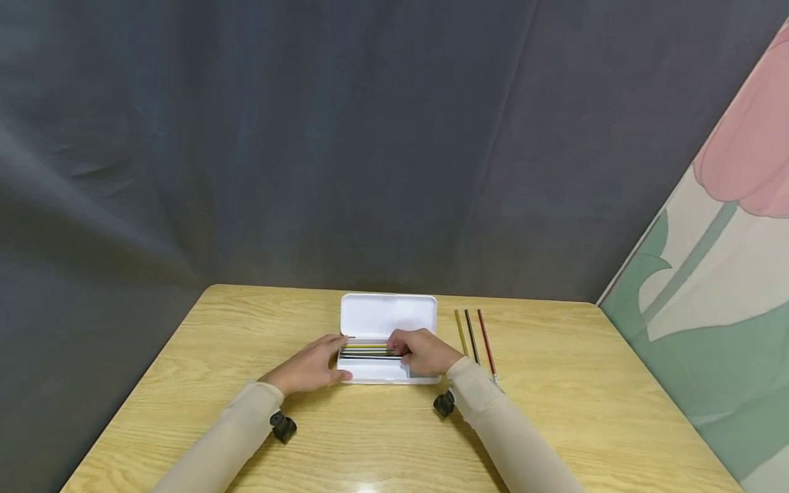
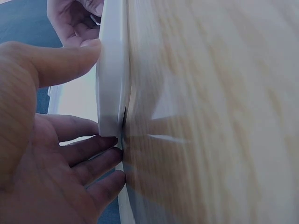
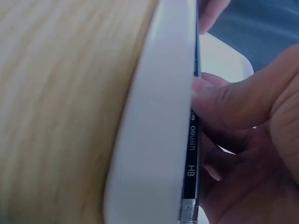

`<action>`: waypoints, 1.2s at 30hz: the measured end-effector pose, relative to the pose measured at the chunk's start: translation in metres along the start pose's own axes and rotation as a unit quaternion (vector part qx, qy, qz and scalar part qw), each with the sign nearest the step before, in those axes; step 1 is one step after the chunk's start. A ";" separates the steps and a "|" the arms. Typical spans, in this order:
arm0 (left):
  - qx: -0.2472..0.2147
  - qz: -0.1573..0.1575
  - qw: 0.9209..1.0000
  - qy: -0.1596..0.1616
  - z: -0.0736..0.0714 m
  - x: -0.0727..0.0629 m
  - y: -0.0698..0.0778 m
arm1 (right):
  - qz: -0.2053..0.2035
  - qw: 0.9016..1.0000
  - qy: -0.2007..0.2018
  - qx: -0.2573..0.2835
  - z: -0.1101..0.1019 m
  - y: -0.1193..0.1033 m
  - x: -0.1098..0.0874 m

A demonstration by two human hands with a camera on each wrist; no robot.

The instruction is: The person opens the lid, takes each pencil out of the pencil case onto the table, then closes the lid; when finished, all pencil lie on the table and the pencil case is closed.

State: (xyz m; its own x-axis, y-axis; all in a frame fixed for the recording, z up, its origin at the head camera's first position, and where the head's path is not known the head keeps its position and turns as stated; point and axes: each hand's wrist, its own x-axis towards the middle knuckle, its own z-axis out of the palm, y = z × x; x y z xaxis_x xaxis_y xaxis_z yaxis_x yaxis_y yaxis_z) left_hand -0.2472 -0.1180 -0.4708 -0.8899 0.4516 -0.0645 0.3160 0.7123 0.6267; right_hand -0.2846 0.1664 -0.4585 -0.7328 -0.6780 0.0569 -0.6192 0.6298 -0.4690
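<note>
A white pencil case lies on the table with its hinged lid raised at the back. Several pencils lie side by side across it, yellow and dark ones among them. My left hand grips the case's left end, thumb at the front corner and fingers toward the back. In the left wrist view the thumb presses the rim. Over the right part of the case, my right hand pinches a black pencil marked HB, which lies along the case's front wall.
Right of the case lie three slim sticks, one yellow, one dark and one red with a silvery lower part. The right sleeve overlaps their near ends. A dark curtain hangs behind the wooden table.
</note>
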 end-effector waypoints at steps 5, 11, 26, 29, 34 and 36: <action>0.005 0.000 1.000 -0.003 0.001 0.001 -0.002 | 0.015 0.999 0.010 0.032 -0.001 0.001 -0.001; 0.009 -0.007 1.000 -0.001 0.000 0.003 -0.003 | 0.011 0.999 0.027 0.023 -0.002 0.003 0.000; 0.013 -0.004 1.000 0.002 0.001 0.002 -0.003 | 0.010 0.997 0.052 0.064 -0.004 0.004 -0.002; 0.013 -0.003 1.000 0.003 0.001 0.002 -0.003 | 0.027 0.994 0.056 0.085 -0.010 0.003 -0.004; 0.009 -0.004 1.000 0.001 0.000 0.001 -0.002 | 0.047 0.986 0.078 0.139 -0.020 0.001 -0.006; 0.008 -0.005 1.000 0.000 0.000 0.001 -0.002 | 0.054 0.980 0.092 0.165 -0.023 0.000 -0.007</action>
State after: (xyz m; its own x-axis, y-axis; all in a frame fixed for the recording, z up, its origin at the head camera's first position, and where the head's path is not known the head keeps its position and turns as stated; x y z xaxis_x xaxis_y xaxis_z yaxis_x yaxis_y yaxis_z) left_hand -0.2483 -0.1192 -0.4717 -0.8928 0.4449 -0.0704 0.3126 0.7245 0.6144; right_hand -0.2863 0.1802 -0.4385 -0.8470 -0.5143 0.1347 -0.4316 0.5171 -0.7391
